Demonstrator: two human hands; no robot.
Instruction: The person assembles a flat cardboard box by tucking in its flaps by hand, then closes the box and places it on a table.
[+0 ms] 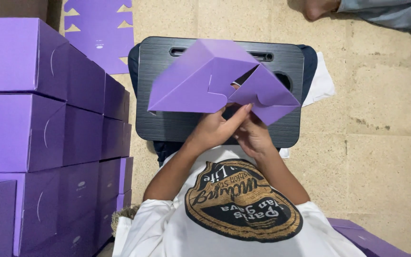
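A half-folded purple cardboard box (200, 76) is held tilted above a black lap desk (167, 123), with its flaps partly tucked and a gap showing between two panels. My left hand (215, 127) grips the box's lower edge from below, fingers pointing up and to the right along a flap. Just to its right, my right hand (254, 135) holds the underside of the right-hand flap, its fingers partly hidden behind the card. The two hands touch each other under the box.
Several finished purple boxes (34, 123) are stacked in a wall at the left. Flat purple box blanks (98, 33) lie on the tiled floor at the top. Another person's foot (317, 7) is at the top right. More purple card (369, 240) lies at the bottom right.
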